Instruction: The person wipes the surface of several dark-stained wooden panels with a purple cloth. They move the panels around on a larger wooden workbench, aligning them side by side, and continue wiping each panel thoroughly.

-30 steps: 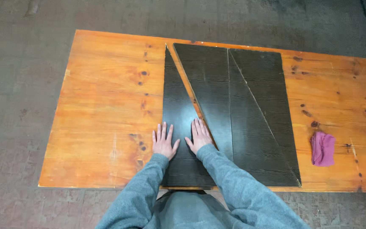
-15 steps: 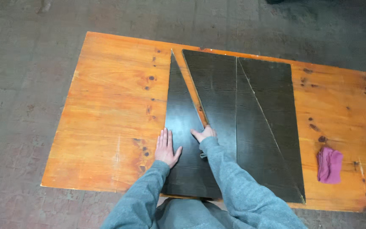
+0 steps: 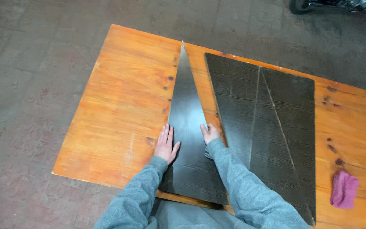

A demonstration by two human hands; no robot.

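- Two grey sleeves [image 3: 238,186] fill the near edge of the view; the person's body below them is cut off by the frame.
- Part of the near end of the dark triangular panel [image 3: 187,127] lies under the right sleeve, so its near right corner is hidden, and its base juts just over the table's near edge.
- Left hand [image 3: 166,145]: fingers straight and close together, palm flat, lying across the panel's left edge, partly on the panel and partly on the bare wood. It grips nothing.
- Right hand [image 3: 210,133]: fingers stretched out and resting at the panel's right edge; whether the fingertips curl over that edge is hard to make out. It clasps nothing that shows.
- The triangular panel lies flat on the orange wooden table [image 3: 123,106], its point reaching the far edge, set apart by a narrow wedge of bare wood from the other dark panels [image 3: 267,123] to its right.
- Those panels lie edge to edge as one dark slab with thin seams; the slab's near right corner is almost at the frame's bottom.
- One pink cloth [image 3: 344,189] sits crumpled on the table to the right, well apart from both hands.
- Beyond the table lies a grey, stained concrete floor [image 3: 30,76]; a dark object at the top right corner is cut off and unclear.
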